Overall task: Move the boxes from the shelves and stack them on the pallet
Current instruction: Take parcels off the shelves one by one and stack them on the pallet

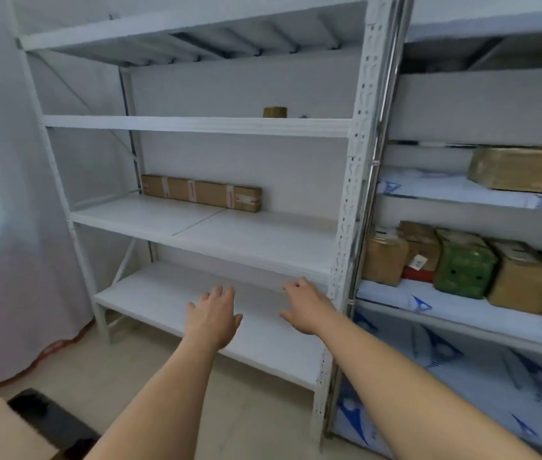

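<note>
Head view: long brown box (201,193) (pale tape bands) on shelf (249,240); left hand (212,315), right hand (306,305) empty, fingers spread.

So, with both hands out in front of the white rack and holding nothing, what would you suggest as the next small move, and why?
Probably raise both hands to the long cardboard box on the middle shelf. The left hand and right hand are open and empty, level with the bare lowest shelf, and that box is the nearest one left on this rack.
</note>
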